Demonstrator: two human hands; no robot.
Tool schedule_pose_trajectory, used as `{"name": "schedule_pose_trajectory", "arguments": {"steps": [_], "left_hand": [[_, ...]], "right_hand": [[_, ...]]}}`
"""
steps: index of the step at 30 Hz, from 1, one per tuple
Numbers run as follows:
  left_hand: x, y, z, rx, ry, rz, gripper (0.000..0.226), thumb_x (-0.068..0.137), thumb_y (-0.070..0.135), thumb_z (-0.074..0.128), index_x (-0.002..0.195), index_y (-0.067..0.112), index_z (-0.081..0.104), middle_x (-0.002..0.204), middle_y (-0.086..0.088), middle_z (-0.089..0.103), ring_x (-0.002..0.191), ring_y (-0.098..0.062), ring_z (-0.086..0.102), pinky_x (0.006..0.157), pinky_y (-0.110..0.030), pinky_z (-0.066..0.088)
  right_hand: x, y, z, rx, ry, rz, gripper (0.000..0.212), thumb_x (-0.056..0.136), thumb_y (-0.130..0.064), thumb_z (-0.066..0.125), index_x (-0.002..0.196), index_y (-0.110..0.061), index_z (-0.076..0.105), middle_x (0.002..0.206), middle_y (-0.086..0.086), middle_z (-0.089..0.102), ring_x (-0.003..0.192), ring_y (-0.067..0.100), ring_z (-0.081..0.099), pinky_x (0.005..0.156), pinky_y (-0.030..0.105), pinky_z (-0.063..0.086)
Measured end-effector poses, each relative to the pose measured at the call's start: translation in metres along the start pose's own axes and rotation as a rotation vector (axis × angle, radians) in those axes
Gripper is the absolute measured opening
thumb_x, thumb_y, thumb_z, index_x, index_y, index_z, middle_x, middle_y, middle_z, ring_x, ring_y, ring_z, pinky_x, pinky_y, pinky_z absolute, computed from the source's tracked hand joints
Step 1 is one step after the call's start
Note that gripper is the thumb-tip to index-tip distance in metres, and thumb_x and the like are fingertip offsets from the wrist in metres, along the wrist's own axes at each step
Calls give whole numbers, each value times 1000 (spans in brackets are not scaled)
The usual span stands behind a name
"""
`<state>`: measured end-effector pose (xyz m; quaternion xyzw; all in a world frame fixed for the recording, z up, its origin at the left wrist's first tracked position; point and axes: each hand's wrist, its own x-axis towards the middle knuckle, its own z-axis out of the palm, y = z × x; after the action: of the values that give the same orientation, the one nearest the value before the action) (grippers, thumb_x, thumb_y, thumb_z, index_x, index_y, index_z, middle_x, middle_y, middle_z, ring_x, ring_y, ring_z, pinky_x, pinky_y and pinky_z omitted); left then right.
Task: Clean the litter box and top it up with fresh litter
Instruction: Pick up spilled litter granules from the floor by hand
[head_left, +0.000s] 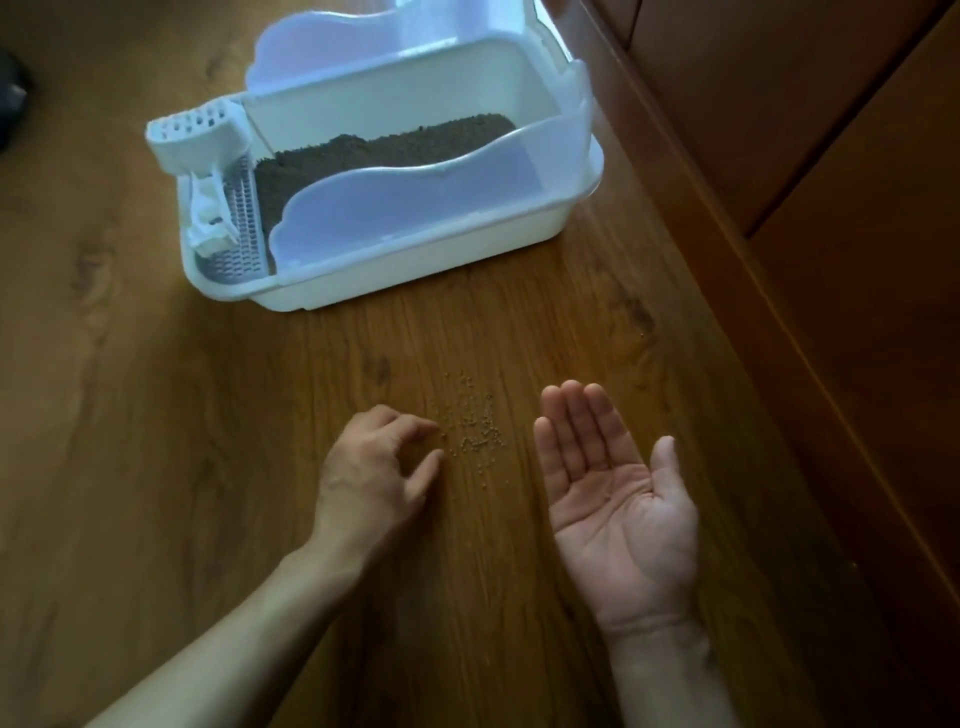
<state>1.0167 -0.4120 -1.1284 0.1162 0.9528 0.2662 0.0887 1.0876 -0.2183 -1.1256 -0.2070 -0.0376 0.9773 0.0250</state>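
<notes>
Brown wood-grain floor (156, 467). White plastic litter box (395, 270), far centre, holds dark litter. Spilled tan granules (475, 426) near. Left hand (374, 467): fingers curled, pinching grains. Right hand (613, 493): flat, palm up. Advice: sweep grains together, then lift.

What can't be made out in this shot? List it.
- Head view: dark object, cut by the left edge.
- Litter near side, behind the litter box panel.
- Left hand fingertips: curled, a grain pinched or not, too small.
- Right hand: palm up.
</notes>
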Motion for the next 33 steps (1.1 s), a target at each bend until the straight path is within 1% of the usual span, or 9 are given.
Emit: {"name": "schedule_pose_trajectory", "arguments": {"steps": [4, 9, 15, 19, 21, 23, 25, 28, 33], "left_hand": [[13, 9, 5, 117, -11, 91, 27, 87, 35, 67, 112, 25, 69, 108, 7, 60, 99, -7, 54, 81, -27, 53], [21, 12, 11, 182, -16, 114, 21, 89, 33, 67, 108, 25, 71, 105, 6, 62, 97, -10, 51, 80, -31, 52], [19, 8, 17, 223, 0, 160, 10, 89, 29, 66, 90, 21, 71, 90, 5, 62, 83, -10, 49, 67, -26, 47], [20, 9, 21, 325, 11, 253, 14, 90, 27, 60, 91, 16, 68, 90, -3, 63, 81, -17, 53, 64, -29, 47], [20, 9, 23, 345, 13, 257, 20, 91, 28, 52, 96, 14, 66, 94, -4, 64, 83, -19, 54, 67, -31, 47], [19, 9, 22, 289, 17, 218, 23, 92, 31, 47, 99, 16, 63, 97, -3, 62, 86, -17, 53, 72, -30, 50], [14, 14, 14, 174, 56, 202, 21, 94, 31, 47, 98, 15, 60, 93, -1, 58, 84, -14, 51, 71, -26, 48], [-6, 36, 0, 54, 139, 313, 20, 96, 31, 48, 93, 14, 60, 89, 0, 55, 81, -13, 47, 67, -25, 44], [-28, 70, -3, 66, 149, 519, 29, 101, 29, 49, 90, 13, 69, 88, -3, 61, 80, -18, 51, 66, -35, 41]], "right_hand": [[1, 8, 10, -44, 34, 0, 70, 96, -55, 30, 118, 1, 66, 130, 22, 61, 125, 34, 56, 101, 47, 48], [0, 12, 12, -60, 71, 10, 71, 97, -54, 28, 116, 2, 67, 127, 22, 62, 124, 34, 57, 102, 47, 47], [0, 14, 3, -54, 109, 7, 71, 97, -55, 28, 115, 1, 68, 127, 21, 63, 123, 34, 58, 101, 47, 48], [3, 18, -2, -26, 117, 10, 72, 97, -55, 27, 117, 1, 67, 128, 20, 63, 124, 33, 57, 103, 47, 47], [4, 19, -4, -28, 120, 19, 72, 97, -55, 28, 118, 1, 66, 128, 20, 62, 125, 33, 56, 104, 47, 45], [5, 20, -6, -53, 132, 20, 71, 97, -55, 29, 118, 1, 67, 128, 21, 62, 125, 34, 56, 103, 47, 46], [7, 23, -7, -72, 137, 23, 70, 97, -54, 30, 118, 1, 66, 129, 22, 61, 125, 34, 56, 103, 47, 46], [8, 31, -5, -65, 138, 63, 68, 97, -53, 31, 122, 1, 63, 131, 22, 59, 127, 34, 54, 106, 46, 43], [9, 46, -2, -3, 137, 184, 65, 100, -50, 32, 136, 0, 50, 138, 22, 53, 133, 32, 47, 109, 45, 41]]}}
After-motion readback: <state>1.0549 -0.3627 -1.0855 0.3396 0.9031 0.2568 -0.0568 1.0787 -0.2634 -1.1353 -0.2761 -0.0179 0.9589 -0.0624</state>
